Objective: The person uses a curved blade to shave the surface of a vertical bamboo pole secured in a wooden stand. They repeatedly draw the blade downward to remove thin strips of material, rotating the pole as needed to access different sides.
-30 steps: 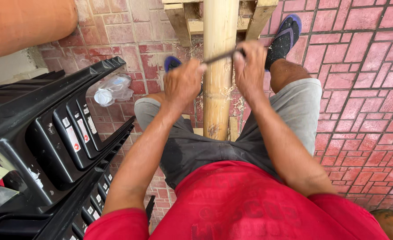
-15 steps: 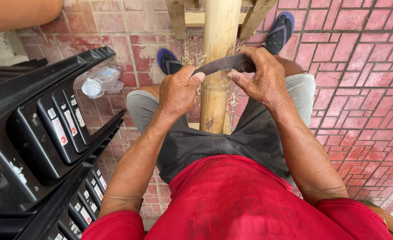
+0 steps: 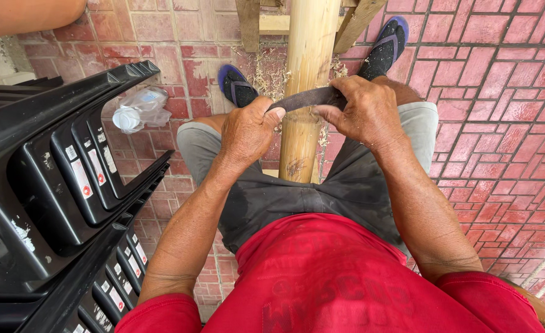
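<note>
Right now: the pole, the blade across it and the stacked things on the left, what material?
Pole: likely bamboo, pale yellow, smooth, with shavings at its base. Blade, held in left hand and right hand: dark, dull, probably metal. Stacked chairs: black moulded plastic, semi-gloss.

The bamboo pole [image 3: 306, 92] looks smooth, pale and matt, with rough scraped fibre near six o'clock. The blade [image 3: 306, 98] across it is dull dark metal. At nine o'clock, stacked chairs [image 3: 56, 179] are glossy black plastic. The brick floor [image 3: 500, 92] is rough red, strewn with dry shavings [image 3: 266, 74].
</note>
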